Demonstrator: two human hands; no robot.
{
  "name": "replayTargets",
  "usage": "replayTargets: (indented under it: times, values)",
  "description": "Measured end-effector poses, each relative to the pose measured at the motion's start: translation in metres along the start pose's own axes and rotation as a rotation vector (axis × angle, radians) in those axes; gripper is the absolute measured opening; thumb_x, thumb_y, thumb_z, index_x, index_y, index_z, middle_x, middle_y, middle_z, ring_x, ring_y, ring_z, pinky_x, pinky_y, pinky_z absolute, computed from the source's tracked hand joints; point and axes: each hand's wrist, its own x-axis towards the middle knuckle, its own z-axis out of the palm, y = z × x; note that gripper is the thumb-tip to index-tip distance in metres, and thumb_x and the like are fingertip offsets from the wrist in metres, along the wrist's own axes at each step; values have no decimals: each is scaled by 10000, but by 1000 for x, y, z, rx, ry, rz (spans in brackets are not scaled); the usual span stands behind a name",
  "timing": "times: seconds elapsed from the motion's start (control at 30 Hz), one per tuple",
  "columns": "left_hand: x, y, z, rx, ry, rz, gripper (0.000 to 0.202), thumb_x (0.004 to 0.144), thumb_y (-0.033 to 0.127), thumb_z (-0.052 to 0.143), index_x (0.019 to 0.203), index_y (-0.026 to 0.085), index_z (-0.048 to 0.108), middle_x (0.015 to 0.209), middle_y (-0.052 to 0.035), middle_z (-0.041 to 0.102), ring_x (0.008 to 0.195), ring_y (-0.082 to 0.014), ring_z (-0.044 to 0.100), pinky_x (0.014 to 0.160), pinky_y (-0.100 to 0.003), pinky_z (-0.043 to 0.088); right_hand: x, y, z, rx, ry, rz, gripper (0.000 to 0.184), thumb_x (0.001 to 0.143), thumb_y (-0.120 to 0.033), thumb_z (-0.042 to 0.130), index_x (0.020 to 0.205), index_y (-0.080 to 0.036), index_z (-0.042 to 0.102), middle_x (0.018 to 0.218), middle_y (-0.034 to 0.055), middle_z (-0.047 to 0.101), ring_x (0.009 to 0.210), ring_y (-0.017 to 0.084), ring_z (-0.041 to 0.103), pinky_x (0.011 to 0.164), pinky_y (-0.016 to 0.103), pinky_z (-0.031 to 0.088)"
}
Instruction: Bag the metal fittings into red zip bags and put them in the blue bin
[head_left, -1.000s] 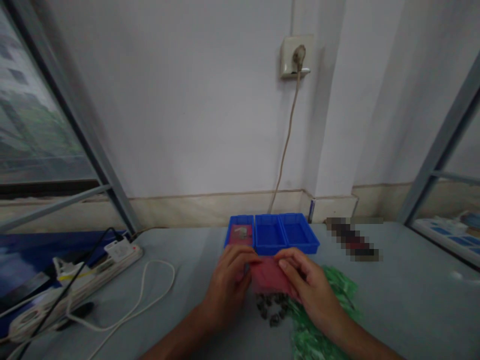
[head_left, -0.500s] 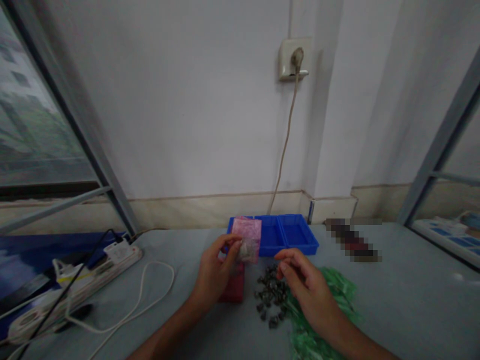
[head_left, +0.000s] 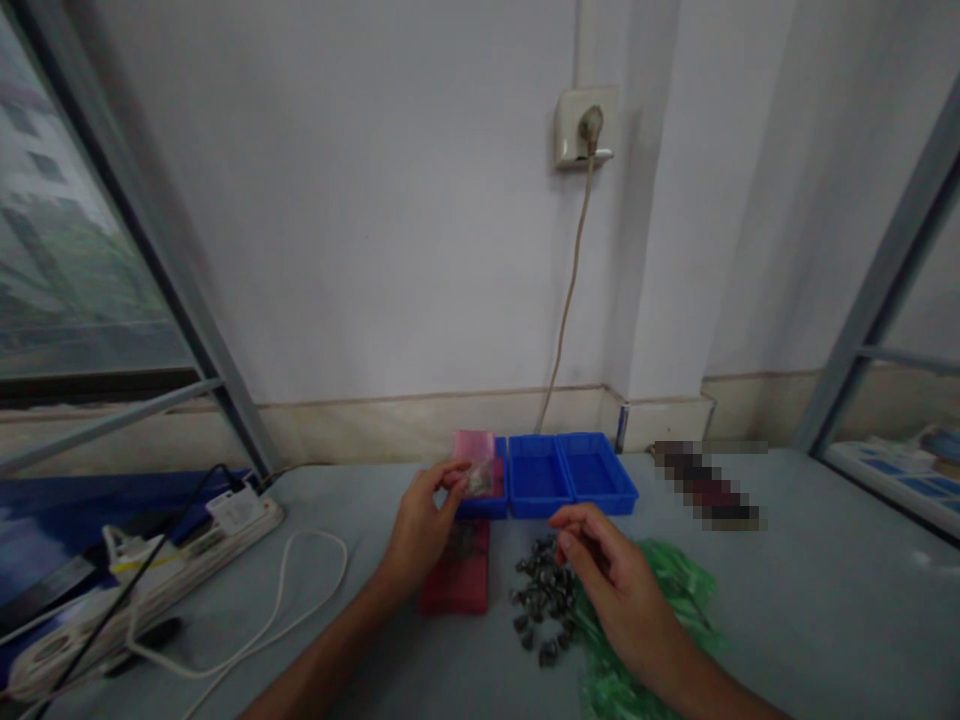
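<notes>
Head view: left hand (head_left: 421,527) pinches pink bag (head_left: 475,462); right hand (head_left: 611,585) half-curled, seemingly empty, over dark parts (head_left: 541,592).

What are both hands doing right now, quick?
Left hand: closed, pinching a small pink bag over the blue tray.
Right hand: loosely curled, holding nothing visible, beside the pile of small dark parts.

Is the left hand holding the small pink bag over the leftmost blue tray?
Yes, the left hand pinches the small pink bag above the leftmost blue tray.
</notes>
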Motion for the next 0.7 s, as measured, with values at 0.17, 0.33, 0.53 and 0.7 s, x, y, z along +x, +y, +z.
replayTargets:
  times: [0.17, 0.33, 0.53, 0.7]
  values:
    - [4, -11, 5, 47, -11, -1, 319, 1045, 323, 564, 1272, 192, 745, 1113, -100, 792, 1014, -259, 736, 966, -426, 590, 1, 2, 0, -17, -10, -14, 262, 1102, -474, 545, 1151, -251, 673, 884, 2, 639, 828, 211, 629, 734, 305, 469]
    - [6, -15, 7, 125, -34, 54, 298, 1051, 293, 561, 1236, 200, 775, 1122, -102, 793, 1064, -279, 714, 1005, -453, 577, 1, 1, -1, -21, -13, -22, 250, 1100, -453, 536, 1148, -244, 665, 894, 10, 646, 840, 216, 639, 752, 314, 481]
    - [2, -13, 6, 240, -79, 162, 299, 1058, 282, 568, 1242, 196, 788, 1216, -126, 770, 1215, -323, 649, 1100, -529, 511, 1, -3, -1, -86, -15, -30, 254, 1099, -451, 527, 1133, -244, 670, 871, 3, 640, 784, 206, 621, 708, 305, 469]
    - [0, -2, 1, 354, -120, 238, 326, 1090, 235, 522, 1333, 208, 738, 1334, -140, 734, 1369, -351, 563, 1175, -587, 428, -1, -3, -2, -188, -15, -36, 269, 1106, -453, 511, 1117, -249, 686, 871, 5, 648, 782, 209, 621, 684, 300, 452]
